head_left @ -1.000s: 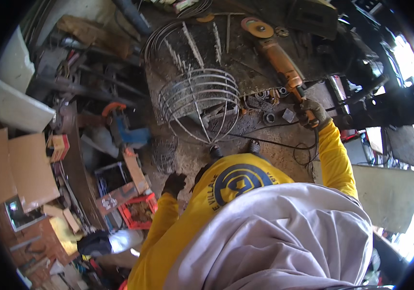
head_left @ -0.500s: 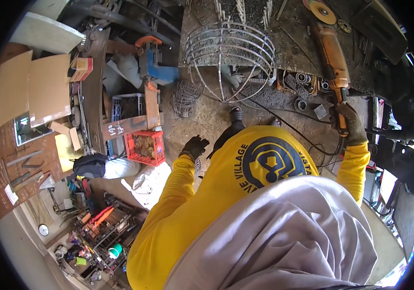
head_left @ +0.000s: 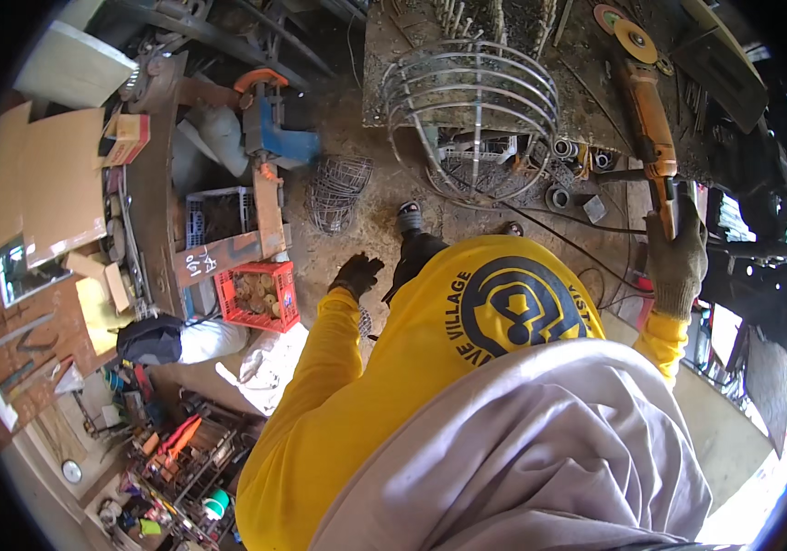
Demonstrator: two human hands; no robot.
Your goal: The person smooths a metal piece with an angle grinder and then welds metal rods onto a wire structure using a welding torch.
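My left hand [head_left: 355, 275], in a dark glove, hangs in the air over the floor with its fingers apart and nothing in it. My right hand [head_left: 680, 262], in a grey-brown glove, is at the rear handle of an orange angle grinder [head_left: 652, 124]. Its fingers are stretched along the handle rather than wrapped round it; whether the palm still touches is hard to tell. The grinder lies on the dark workbench [head_left: 586, 69], its tan disc [head_left: 635, 40] pointing away from me. A domed cage of bent metal rods [head_left: 476, 115] overhangs the bench's near edge.
A power cord [head_left: 586, 257] runs across the floor below the bench. Wire cages [head_left: 338, 188] stand on the floor, left of my feet. Farther left are a blue clamp-like machine [head_left: 279, 138], a red crate [head_left: 256, 294] and a brown table with cardboard [head_left: 63, 184].
My right hand's fingers have straightened from their grip round the grinder's handle. The grinder stays on the bench. My view has shifted slightly; the left hand remains low and apart.
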